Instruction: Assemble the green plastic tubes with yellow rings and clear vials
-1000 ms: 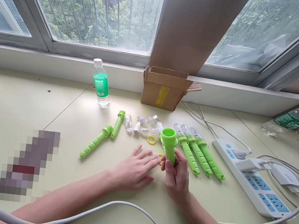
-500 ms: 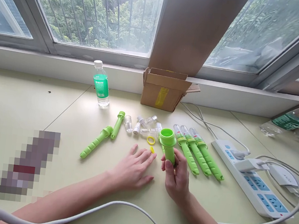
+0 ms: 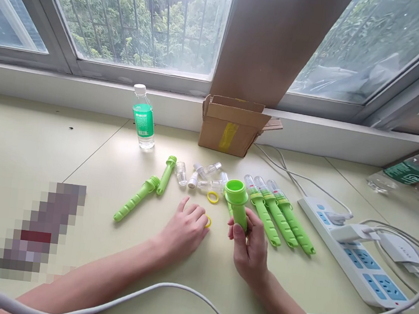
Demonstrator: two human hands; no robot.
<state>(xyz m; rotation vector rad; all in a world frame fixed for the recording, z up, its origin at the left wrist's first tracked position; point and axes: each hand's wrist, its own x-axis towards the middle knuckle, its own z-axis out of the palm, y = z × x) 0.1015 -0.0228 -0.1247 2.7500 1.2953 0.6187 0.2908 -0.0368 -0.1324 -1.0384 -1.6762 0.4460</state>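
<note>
In my right hand (image 3: 253,250) is a hollow green plastic handle (image 3: 240,212), upright, its wide threaded mouth facing up. My left hand (image 3: 184,232) rests on the table, thumb and fingers drawn together on a yellow ring (image 3: 209,222) that is partly hidden behind the fingertips. Another yellow ring (image 3: 212,202) lies flat just beyond. Two loose green handles, one nearer (image 3: 136,199) and one farther (image 3: 166,175), lie to the left. Clear plastic caps (image 3: 181,174) and white-ended clear pieces (image 3: 192,180) are scattered behind the rings. Green handles with clear tops (image 3: 267,219) lie side by side on the right.
A water bottle (image 3: 144,122) and an opened cardboard box (image 3: 228,129) stand near the window ledge. On the right are a power strip (image 3: 353,254) with plugs and a large clear bottle (image 3: 408,172). A white cable (image 3: 179,287) crosses in front over my forearms.
My left hand's spread fingers have curled in, and the yellow ring beneath them now shows tilted up beside the fingertips. My right hand keeps the green handle in nearly the same place.
</note>
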